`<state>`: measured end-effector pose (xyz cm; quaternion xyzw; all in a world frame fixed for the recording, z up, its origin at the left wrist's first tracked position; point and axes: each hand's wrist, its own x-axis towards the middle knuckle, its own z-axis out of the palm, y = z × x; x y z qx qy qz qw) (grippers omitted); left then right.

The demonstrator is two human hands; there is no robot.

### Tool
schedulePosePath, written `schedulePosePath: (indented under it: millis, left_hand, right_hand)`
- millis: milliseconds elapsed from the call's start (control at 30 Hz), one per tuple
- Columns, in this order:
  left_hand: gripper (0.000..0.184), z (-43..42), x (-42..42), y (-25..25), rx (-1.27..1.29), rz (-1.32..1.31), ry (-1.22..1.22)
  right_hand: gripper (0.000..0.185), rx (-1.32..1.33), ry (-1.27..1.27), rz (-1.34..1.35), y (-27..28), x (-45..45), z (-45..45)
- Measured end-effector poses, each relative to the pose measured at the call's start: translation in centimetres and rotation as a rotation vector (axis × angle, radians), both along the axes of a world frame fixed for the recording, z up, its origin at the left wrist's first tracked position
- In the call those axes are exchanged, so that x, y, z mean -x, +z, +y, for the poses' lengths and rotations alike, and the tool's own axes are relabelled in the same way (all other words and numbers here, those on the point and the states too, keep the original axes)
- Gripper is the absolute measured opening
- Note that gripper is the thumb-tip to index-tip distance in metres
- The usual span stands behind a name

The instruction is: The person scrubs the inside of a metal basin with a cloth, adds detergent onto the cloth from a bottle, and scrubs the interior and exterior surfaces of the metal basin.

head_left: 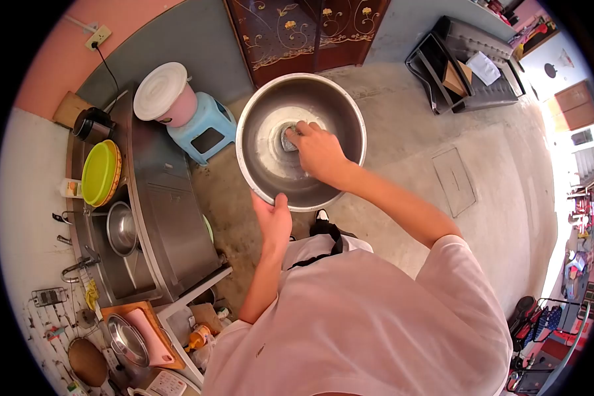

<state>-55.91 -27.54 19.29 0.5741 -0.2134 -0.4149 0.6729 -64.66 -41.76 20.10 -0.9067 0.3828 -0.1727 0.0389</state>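
Note:
A large round stainless steel basin (pixel 259 112) is tilted towards me in front of my body. My left hand (pixel 273 216) is closed on its lower-left rim, with the thumb over the edge. Inside the basin, my right hand (pixel 318 152) is closed on a small silver-grey scouring pad (pixel 288 140). The pad is against the basin's bottom, left of the fingers, which partly cover it. Whitish, ring-shaped marks show on the metal around it.
To the left stands a steel sink unit (pixel 178 231) holding a metal bowl (pixel 121 228) and a green basin (pixel 99 173). A lidded pink bucket (pixel 178 109) rests on a blue stool (pixel 204 129). A black sofa (pixel 488 86) stands at upper right.

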Motion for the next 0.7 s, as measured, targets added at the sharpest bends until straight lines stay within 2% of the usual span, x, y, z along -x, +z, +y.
schedulePosePath:
  millis: [100, 167, 233, 333, 433, 500, 567, 600, 700]
  left_hand:
    - [0.051, -1.4, 0.3, -0.2, 0.033, -0.067, 0.072]
    - [0.051, -2.1, 1.0, 0.2, 0.022, -0.099, 0.109]
    - [0.050, -2.7, 1.5, 0.5, -0.014, -0.047, 0.152]
    - [0.050, -3.4, 2.2, 0.4, -0.028, -0.102, 0.217]
    - [0.051, -4.0, 3.1, 0.1, -0.010, -0.094, 0.227]
    - [0.052, -4.1, 3.1, -0.2, -0.029, -0.106, 0.251]
    - [0.053, -4.4, 3.2, -0.3, -0.038, -0.109, 0.291]
    - [0.054, -4.6, 3.3, -0.3, -0.044, -0.098, 0.293]
    - [0.056, -5.0, 3.1, 0.0, -0.045, -0.092, 0.304]
  right_hand:
    - [0.043, -0.065, 0.145, -0.051, 0.5, -0.3, -1.0]
    - [0.044, 0.048, 0.062, -0.155, 0.3, -0.5, -2.8]
    - [0.045, -0.011, 0.154, -0.166, 0.5, -0.8, -2.7]
    - [0.045, -0.010, 0.067, -0.202, 0.6, -0.1, -4.7]
    - [0.044, -0.077, 0.185, -0.176, 0.1, -0.7, -3.7]
    - [0.045, -0.054, 0.190, -0.225, 0.1, -0.5, -4.8]
    - [0.045, -0.090, 0.088, -0.246, 0.5, -0.7, -5.4]
    - [0.045, -0.030, 0.193, -0.268, 0.1, -1.1, -4.6]
    - [0.046, -0.124, 0.158, -0.285, 0.4, -1.1, -5.3]
